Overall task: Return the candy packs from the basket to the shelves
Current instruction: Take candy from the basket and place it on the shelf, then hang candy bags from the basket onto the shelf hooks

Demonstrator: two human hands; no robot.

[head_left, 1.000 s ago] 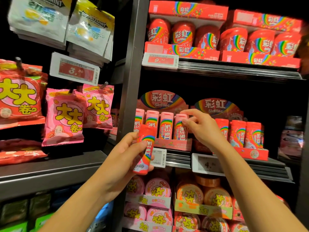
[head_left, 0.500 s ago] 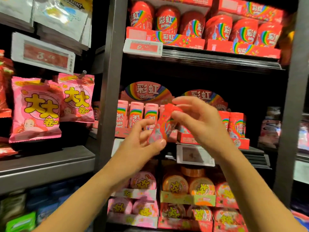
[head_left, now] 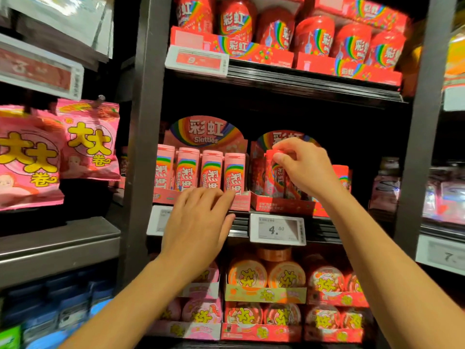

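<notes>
My right hand (head_left: 303,167) pinches the top of a red Skittles candy pack (head_left: 274,175) and holds it upright in the red display box (head_left: 281,205) on the middle shelf. My left hand (head_left: 201,222) is empty, fingers straight, hovering in front of the pink display box (head_left: 171,197) with its row of pink Skittles packs (head_left: 210,172). The basket is out of view.
A price tag reading 4.50 (head_left: 276,229) hangs on the shelf edge under the red box. Red Skittles jars (head_left: 312,36) fill the shelf above, round candy tubs (head_left: 285,274) the shelves below. Pink candy bags (head_left: 88,139) hang at left beyond a dark upright post (head_left: 143,122).
The red pack passed from my left hand to my right, which carried it up and right into the red display box. My left hand let go and dropped toward the pink box.
</notes>
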